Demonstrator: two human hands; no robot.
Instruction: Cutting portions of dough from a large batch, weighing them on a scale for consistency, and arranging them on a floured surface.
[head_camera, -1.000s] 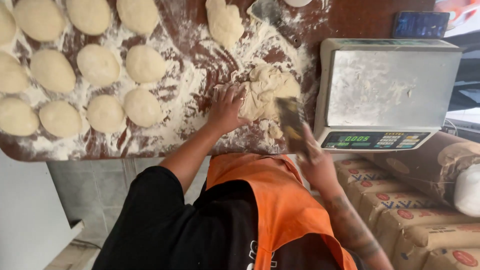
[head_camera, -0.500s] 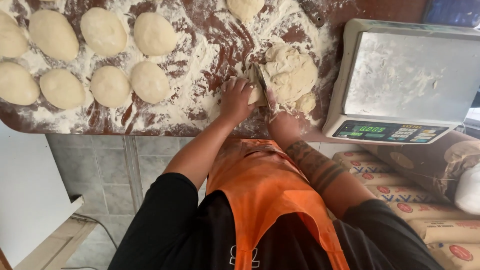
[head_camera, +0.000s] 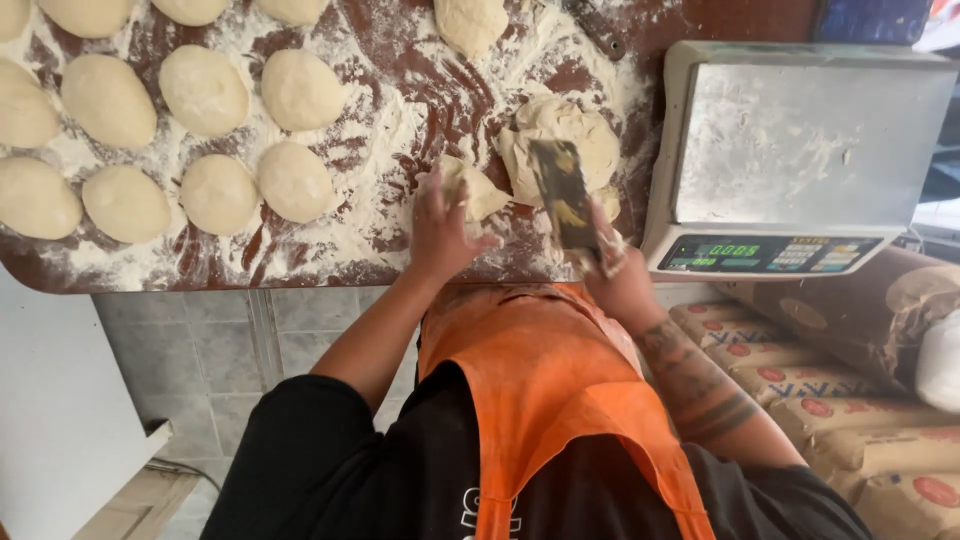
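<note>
flour covers the dark red surface in front of you, with rounded dough balls in rows on its left part. your left hand lies flat, fingers closed over a small cut piece of dough. your right hand is clenched around a flat scraper, its blade against the big dough lump. just right of that stands a floury digital scale, with paper sacks below.

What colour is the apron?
The apron is orange, clearest in the head view.
</note>
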